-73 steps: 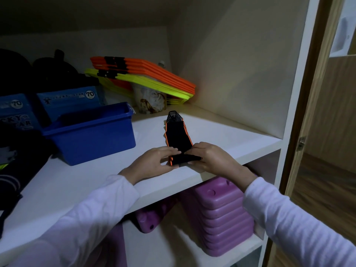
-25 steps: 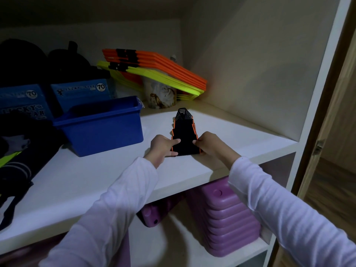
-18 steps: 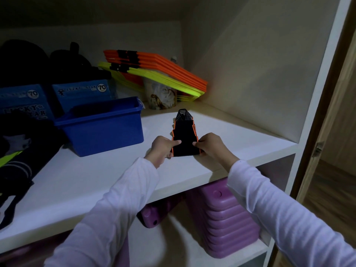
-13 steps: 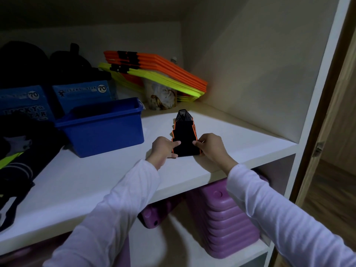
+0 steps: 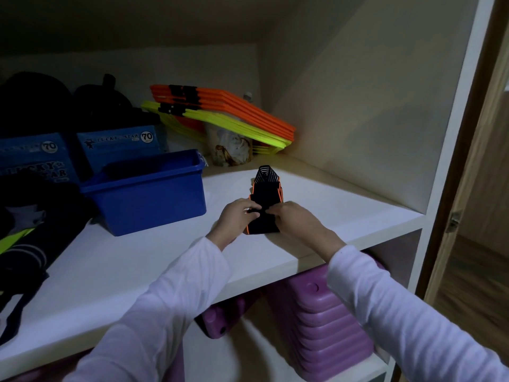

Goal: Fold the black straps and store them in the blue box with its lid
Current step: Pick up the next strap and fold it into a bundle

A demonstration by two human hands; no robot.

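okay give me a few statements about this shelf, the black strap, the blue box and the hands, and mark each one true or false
1. Both hands, the left hand and the right hand, grip the black strap. True.
2. The black strap lies inside the blue box. False: it lies on the white shelf, to the right of the box.
3. The blue box has its lid on. False: its top is open.
4. The strap has orange edging. True.
5. Purple plastic items sit above the strap. False: they sit on the level below the shelf.
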